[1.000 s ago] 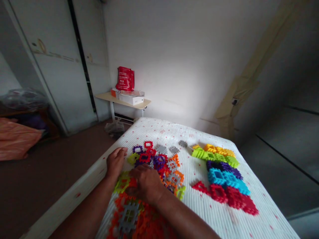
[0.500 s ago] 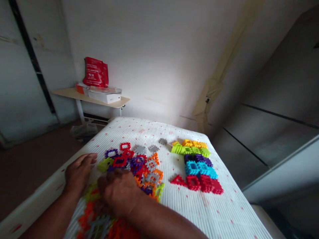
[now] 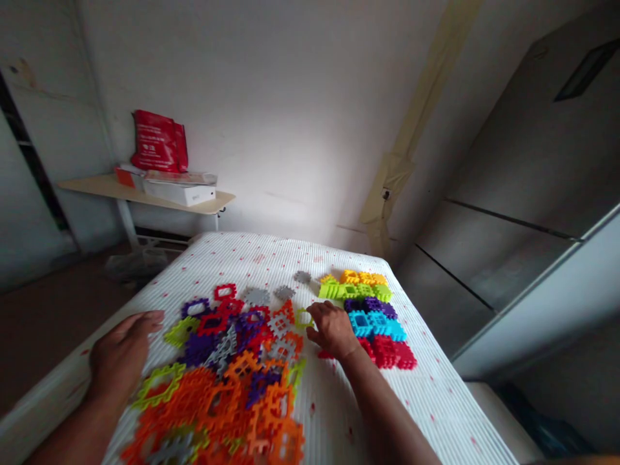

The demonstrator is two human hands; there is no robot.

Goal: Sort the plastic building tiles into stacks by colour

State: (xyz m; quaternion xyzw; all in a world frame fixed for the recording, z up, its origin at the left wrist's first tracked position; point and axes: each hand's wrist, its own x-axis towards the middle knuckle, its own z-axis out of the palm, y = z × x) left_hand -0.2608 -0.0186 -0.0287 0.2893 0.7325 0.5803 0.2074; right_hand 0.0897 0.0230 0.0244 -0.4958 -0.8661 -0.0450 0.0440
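My right hand pinches a lime-green toy building tile with toothed edges and carries it between the loose pile and the colour rows. My left hand is held at the left of the pile, fingers stretched out, holding nothing. Below it lies a lime-green frame tile. The mixed pile holds many orange tiles, purple tiles, red tiles and grey tiles. On the right are rows of lime tiles, yellow tiles, purple tiles, blue tiles and red tiles, partly hidden by my right hand.
The tiles lie on a white ribbed bed cover with red specks. Behind to the left, a small table carries a red bag and a white box. A grey cabinet stands on the right.
My right hand has moved from the pile rightward toward the rows with a lime-green tile in its fingers. My left hand stays beside the pile. The view has shifted slightly right.
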